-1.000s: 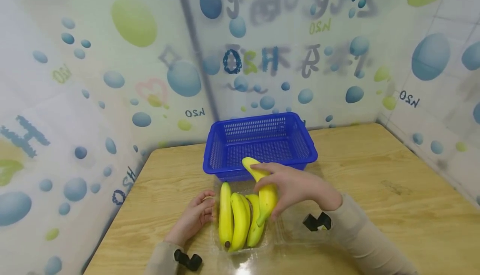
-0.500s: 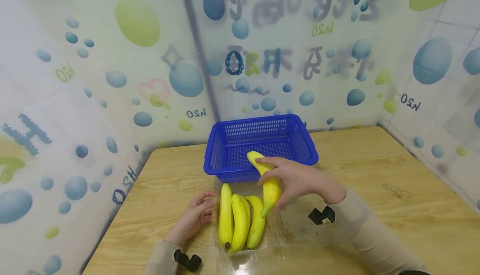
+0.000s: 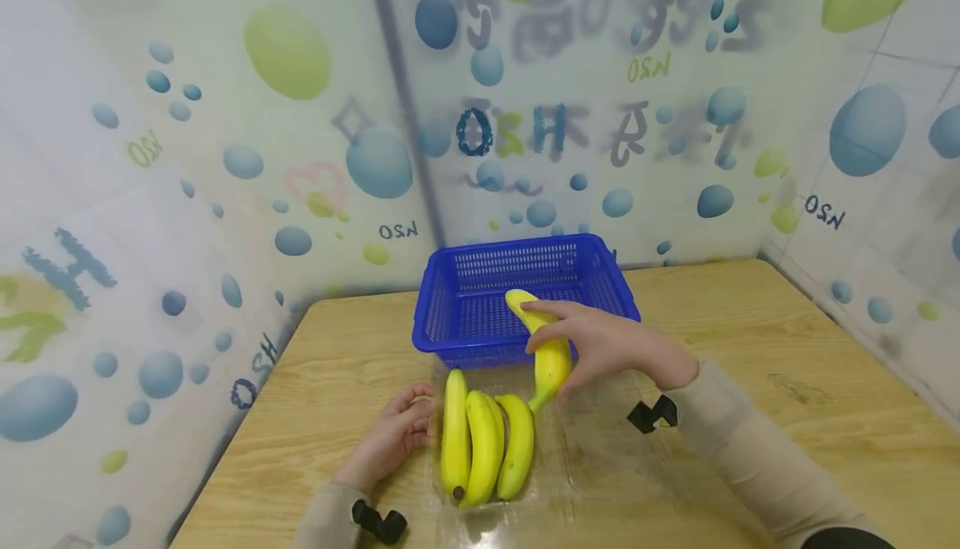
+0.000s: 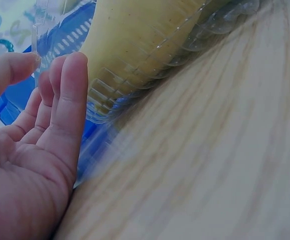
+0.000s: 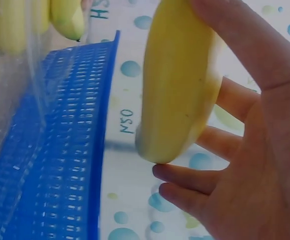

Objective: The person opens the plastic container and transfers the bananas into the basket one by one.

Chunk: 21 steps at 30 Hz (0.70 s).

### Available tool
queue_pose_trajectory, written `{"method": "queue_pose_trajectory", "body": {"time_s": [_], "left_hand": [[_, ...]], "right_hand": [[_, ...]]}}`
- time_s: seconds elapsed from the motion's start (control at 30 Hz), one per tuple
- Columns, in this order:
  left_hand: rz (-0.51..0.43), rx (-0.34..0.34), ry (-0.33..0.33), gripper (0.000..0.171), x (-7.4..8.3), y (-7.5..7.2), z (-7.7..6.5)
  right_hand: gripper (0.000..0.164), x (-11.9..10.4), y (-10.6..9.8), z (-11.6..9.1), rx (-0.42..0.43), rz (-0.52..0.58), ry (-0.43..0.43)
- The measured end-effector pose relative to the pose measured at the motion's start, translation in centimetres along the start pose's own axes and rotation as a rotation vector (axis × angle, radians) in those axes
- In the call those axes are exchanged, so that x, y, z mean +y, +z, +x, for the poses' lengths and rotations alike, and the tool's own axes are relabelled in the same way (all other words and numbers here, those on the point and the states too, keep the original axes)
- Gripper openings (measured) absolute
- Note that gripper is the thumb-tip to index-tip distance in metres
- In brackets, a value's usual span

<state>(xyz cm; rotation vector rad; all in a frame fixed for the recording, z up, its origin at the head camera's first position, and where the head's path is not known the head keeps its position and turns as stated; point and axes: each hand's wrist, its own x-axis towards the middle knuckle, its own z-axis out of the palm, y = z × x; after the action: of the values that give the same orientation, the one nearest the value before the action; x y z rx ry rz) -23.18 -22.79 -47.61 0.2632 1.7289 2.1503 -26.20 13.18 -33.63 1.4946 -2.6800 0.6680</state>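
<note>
My right hand [image 3: 603, 345] grips a yellow banana [image 3: 552, 363] between thumb and fingers, above the right part of a clear plastic container. The banana's tip points toward the blue basket; its stem hangs lower, toward me. In the right wrist view the thumb presses one side of the banana [image 5: 177, 85], fingers on the other. Several more bananas [image 3: 486, 449] lie side by side in the clear container [image 3: 551, 482]. At its left wall, my left hand [image 3: 393, 432] rests with loosely bent fingers. The left wrist view shows those fingertips [image 4: 75, 65] at the transparent wall.
A blue perforated basket [image 3: 435, 299] stands behind the container, against the patterned wall sheet [image 3: 300, 157]. Another clear plastic section, perhaps the lid [image 3: 615, 441], lies right of the bananas. All stand on a wooden table [image 3: 780, 349].
My right hand has lifted the banana away from the others, up and to the right. The left hand has stayed by the container's left side. The head view has shifted slightly.
</note>
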Motion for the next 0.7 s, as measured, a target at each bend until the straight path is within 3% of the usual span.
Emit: {"method": "queue_pose_trajectory", "body": {"time_s": [0.7], "left_hand": [[-0.018,0.006,-0.001,0.015,0.0,0.1,-0.1]], "right_hand": [[0.067,2.3,-1.0,1.1,0.013,0.029,0.000]]}}
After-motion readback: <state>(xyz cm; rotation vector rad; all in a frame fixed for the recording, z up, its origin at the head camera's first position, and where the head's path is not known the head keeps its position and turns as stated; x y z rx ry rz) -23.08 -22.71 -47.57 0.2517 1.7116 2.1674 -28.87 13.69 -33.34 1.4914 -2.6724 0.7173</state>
